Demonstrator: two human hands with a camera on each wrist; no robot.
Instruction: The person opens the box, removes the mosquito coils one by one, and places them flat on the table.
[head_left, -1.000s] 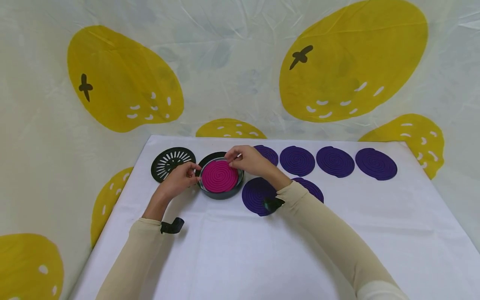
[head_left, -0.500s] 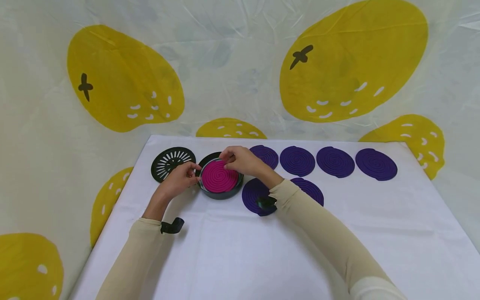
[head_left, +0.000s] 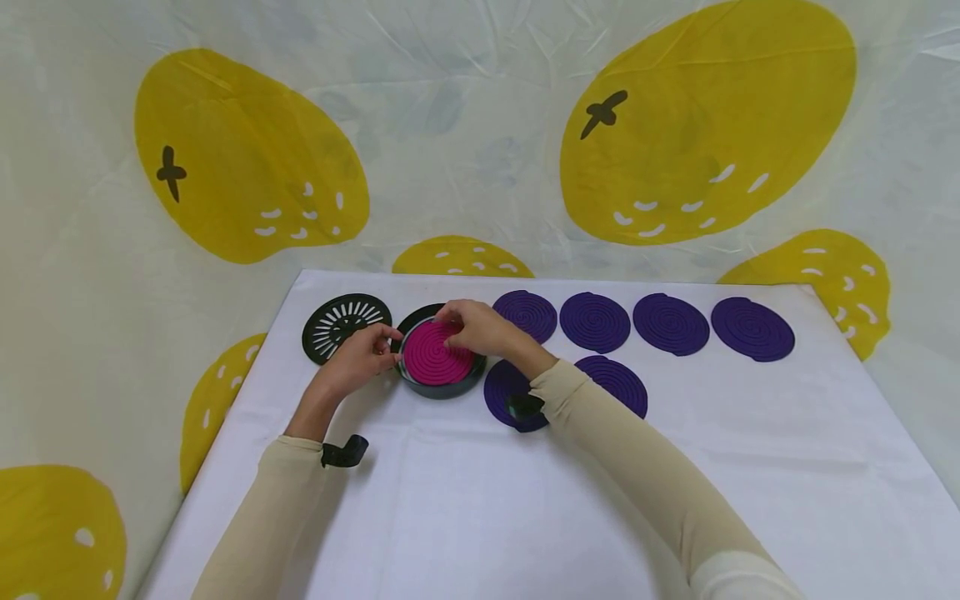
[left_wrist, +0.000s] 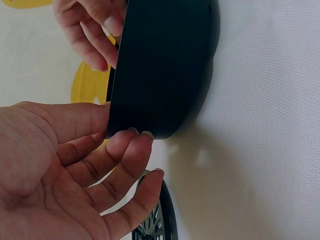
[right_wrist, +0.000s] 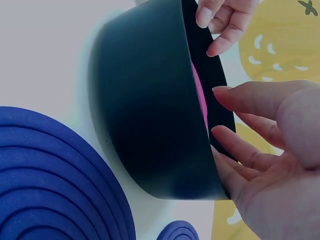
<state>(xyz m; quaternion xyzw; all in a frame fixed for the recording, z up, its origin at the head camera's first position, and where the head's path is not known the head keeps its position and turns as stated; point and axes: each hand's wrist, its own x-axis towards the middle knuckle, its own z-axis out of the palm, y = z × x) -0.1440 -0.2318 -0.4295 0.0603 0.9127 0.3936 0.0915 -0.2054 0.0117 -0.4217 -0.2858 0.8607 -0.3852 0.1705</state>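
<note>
A round dark mosquito coil holder (head_left: 441, 390) stands at the back left of the table, with a pink mosquito coil (head_left: 435, 362) lying flat inside. My left hand (head_left: 363, 360) grips the holder's left side; in the left wrist view the thumb is at the rim and fingertips lie against the outer wall. Over the holder's right part is my right hand (head_left: 483, 329), its fingers (right_wrist: 245, 142) reaching past the rim in the right wrist view. Thumb and forefinger stand apart there, close over the pink coil, with nothing between them. Part of the coil is hidden by this hand.
A black slotted lid (head_left: 337, 321) lies left of the holder, partly behind my left hand. Several purple mosquito coils (head_left: 595, 322) lie to the right in two rows; my right arm covers part of the front row (head_left: 618, 385). A patterned cloth (head_left: 465, 167) hangs behind the white table (head_left: 465, 517).
My right hand has moved left and slightly down, from the holder's right rim to over the pink coil. The left hand and the holder have stayed in place.
</note>
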